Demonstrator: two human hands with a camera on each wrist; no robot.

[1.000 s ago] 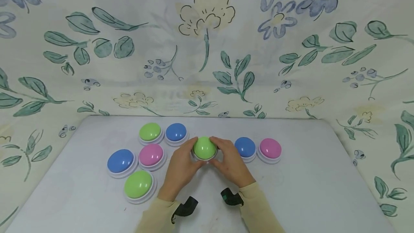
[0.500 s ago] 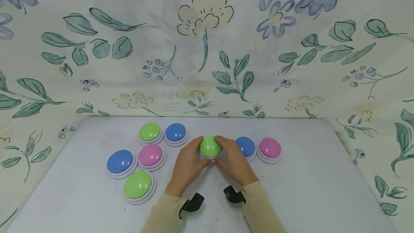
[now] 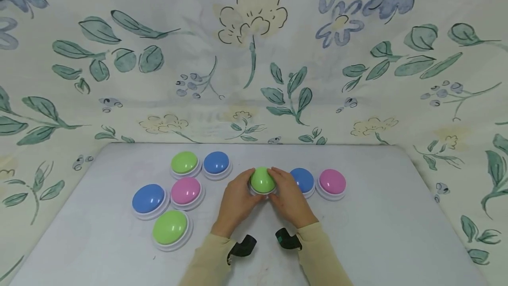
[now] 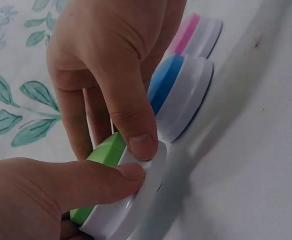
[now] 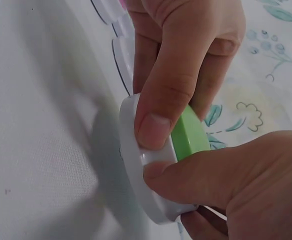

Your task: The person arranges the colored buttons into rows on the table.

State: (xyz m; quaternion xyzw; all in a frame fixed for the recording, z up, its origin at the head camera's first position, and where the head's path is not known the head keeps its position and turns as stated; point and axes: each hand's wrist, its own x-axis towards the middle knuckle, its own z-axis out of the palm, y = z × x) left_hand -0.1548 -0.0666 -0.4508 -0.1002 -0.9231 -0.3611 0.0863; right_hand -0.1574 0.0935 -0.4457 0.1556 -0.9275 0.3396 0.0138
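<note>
Between my two hands is a green push button (image 3: 263, 180) with a round domed top and a white base (image 4: 136, 200). My left hand (image 3: 238, 202) grips its left side, thumb on the front of the base and fingers around the back. From the right side my right hand (image 3: 293, 200) grips the same button, its thumb (image 5: 155, 131) close to the other thumb on the white base. Just right of it, partly hidden by my right hand, a blue push button (image 3: 303, 179) sits beside a pink push button (image 3: 332, 182).
On the left of the white table (image 3: 381, 233) stand several more buttons: a green one (image 3: 184, 162), a blue one (image 3: 216, 162), a pink one (image 3: 185, 190), another blue one (image 3: 148, 198) and a nearer green one (image 3: 169, 227). A flowered cloth (image 3: 198, 78) rises behind.
Both hands have carried the green button a little to the right, closer to the blue and pink buttons. The other buttons have stayed where they were.
</note>
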